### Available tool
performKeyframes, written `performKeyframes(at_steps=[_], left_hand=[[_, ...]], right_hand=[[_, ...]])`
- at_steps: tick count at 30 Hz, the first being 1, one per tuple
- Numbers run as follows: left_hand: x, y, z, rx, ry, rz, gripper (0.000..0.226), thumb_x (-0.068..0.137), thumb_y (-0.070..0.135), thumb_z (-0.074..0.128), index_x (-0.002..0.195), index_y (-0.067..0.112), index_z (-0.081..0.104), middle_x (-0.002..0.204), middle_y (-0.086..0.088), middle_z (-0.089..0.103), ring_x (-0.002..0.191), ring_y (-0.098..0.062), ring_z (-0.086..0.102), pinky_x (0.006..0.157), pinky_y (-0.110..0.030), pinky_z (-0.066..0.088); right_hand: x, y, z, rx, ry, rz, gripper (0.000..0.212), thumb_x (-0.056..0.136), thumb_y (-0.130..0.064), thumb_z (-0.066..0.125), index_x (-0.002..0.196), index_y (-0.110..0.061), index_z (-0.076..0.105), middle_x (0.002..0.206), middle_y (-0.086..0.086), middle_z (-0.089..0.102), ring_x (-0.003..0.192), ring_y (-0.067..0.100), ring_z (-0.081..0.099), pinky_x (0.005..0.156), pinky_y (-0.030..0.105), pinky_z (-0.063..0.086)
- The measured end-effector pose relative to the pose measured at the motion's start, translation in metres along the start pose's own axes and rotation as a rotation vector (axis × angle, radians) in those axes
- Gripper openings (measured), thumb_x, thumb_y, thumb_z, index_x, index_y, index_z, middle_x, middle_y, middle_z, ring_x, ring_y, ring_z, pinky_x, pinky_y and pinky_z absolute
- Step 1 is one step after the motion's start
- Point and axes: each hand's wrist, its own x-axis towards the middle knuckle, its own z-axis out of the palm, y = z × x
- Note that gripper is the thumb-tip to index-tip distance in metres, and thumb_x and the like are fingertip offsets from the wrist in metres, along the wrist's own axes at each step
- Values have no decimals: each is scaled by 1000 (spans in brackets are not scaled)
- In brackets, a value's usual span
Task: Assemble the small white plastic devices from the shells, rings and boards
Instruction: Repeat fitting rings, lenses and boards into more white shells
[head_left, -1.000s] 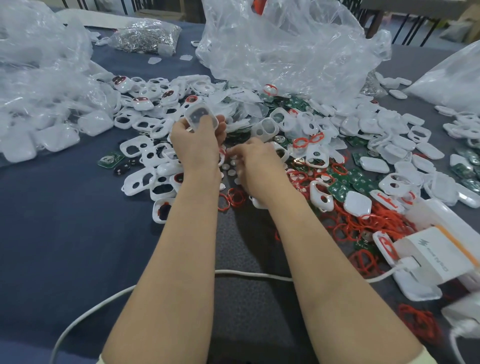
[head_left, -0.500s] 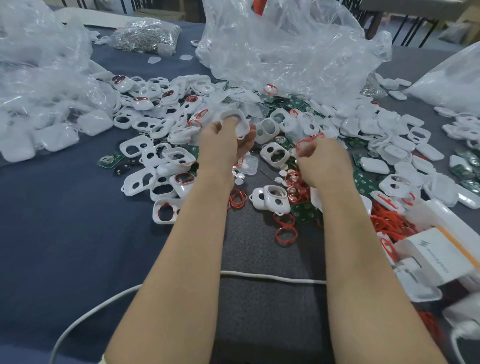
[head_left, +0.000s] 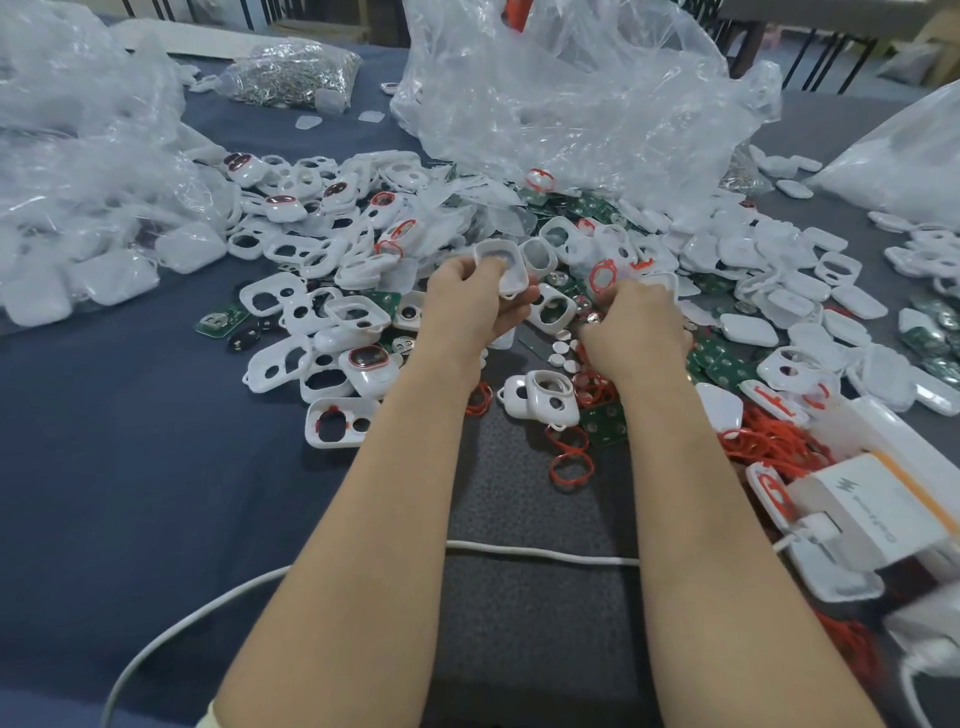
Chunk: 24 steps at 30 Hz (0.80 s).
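Left hand (head_left: 478, 312) grips a shell (head_left: 501, 267), hollow up; right hand (head_left: 641, 327) pinches a ring (head_left: 602, 274) (near it). The ring should seat flat, untwisted, with the shell held steady.

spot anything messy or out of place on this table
Yes: white shells, red rings and green boards lie mixed in one loose heap across the table, and a white cable runs under both forearms, where it could snag.
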Motion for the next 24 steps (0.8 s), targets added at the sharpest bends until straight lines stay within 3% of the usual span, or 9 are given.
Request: performKeyframes(at_steps=[3,7,9,12,15,18,22,24], left_hand=[[2,-1,-1,-5,1,-12,12,101,14,44,102,9,55,87,-11,71,70,-14,69,72,-25,59],[5,-2,0,-34,9,-52,32,103,26,41,122,3,54,86,-12,73,64,-14,70,61,-23,58],[7,-1,0,-59,19,-77,41,104,35,36,123,4,55,91,-15,72,63,-16,69,58,-23,58],[8,0,0,-78,38,-107,46,104,42,29,115,8,57,83,-13,72,58,-16,69,55,-23,58],[8,0,0,-71,43,-117,48,104,46,27,100,11,60,74,-10,72,56,-17,69,58,-25,59],[9,-1,-1,-51,43,-112,48,104,47,27,104,11,60,77,-10,73,58,-18,70,62,-28,59],[10,-2,-1,-22,36,-119,48,104,47,28,103,12,60,78,-10,73,62,-18,71,68,-30,59],[10,-2,-1,-21,38,-120,48,103,48,28,100,13,60,78,-10,74,63,-19,71,69,-31,59]], right_hand=[[2,0,1,19,-9,-14,39,87,-14,55,126,-17,54,126,14,54,119,35,50,98,43,40],[2,-1,4,135,32,-25,29,89,-15,56,117,-15,57,116,8,61,113,30,53,94,39,37],[1,-2,3,265,134,-116,22,92,-18,55,111,-11,62,108,8,64,105,28,56,88,32,41],[-3,-5,-5,577,189,-230,20,94,-15,54,110,-12,66,95,-2,62,95,22,62,79,20,42],[-5,-8,-8,725,59,-286,31,96,-10,47,122,-21,62,106,-3,64,99,23,64,90,33,51],[-4,-7,-6,699,-24,-290,41,96,-10,46,135,-23,49,127,5,59,106,22,62,90,32,49],[-5,-2,-5,718,17,-265,27,93,-9,53,109,-31,54,98,6,67,78,22,68,78,37,56],[-5,-2,-5,754,9,-239,26,90,-8,55,103,-30,60,91,3,68,71,15,68,81,38,56]])
